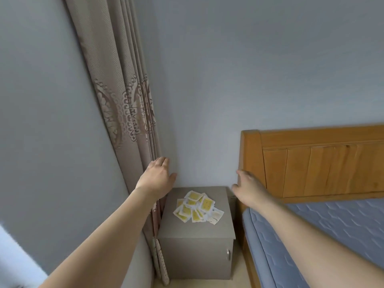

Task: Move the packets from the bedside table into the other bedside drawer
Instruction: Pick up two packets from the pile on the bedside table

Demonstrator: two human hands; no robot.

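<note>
Several small white packets with yellow centres [197,206] lie in a loose overlapping pile on top of a grey bedside table [216,229] in the corner. My left hand [158,177] is stretched out above the table's left rear corner, fingers straight, holding nothing. My right hand [249,188] reaches forward above the table's right side, fingers relaxed and empty. Both hands are above the packets and apart from them.
A patterned beige curtain [126,113] hangs down the left wall to the floor beside the table. A wooden headboard [311,161] and a blue quilted mattress [332,225] stand close on the right. The table's front door has a small metal handle [228,254].
</note>
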